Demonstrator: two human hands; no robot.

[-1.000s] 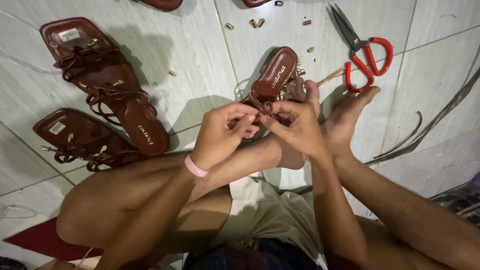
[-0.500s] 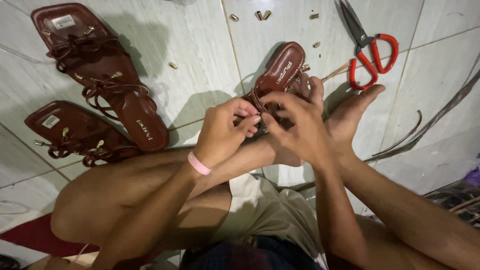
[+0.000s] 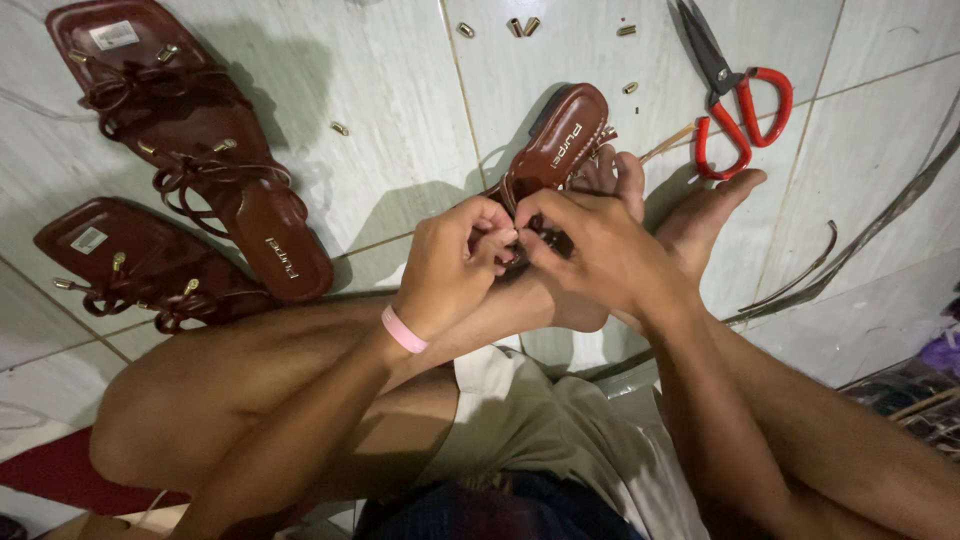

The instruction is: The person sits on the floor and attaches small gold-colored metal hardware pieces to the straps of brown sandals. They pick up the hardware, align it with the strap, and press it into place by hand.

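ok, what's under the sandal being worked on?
The brown sandal rests on the person's bare feet, heel end jutting over white floor tiles. Both hands, left hand and right hand, cover its front, so the straps there are hidden.

The left hand (image 3: 455, 265) and the right hand (image 3: 590, 250) meet fingertip to fingertip over a brown sandal (image 3: 555, 145) propped against the person's bare feet (image 3: 700, 215), pinching something small at its straps. A pink wristband (image 3: 404, 330) sits on the left wrist. Two more brown sandals (image 3: 200, 165) lie on the white tiled floor (image 3: 400, 130) to the left. Red-handled scissors (image 3: 735, 95) lie near the toes, and small brass beads (image 3: 520, 27) are scattered on the tiles above.
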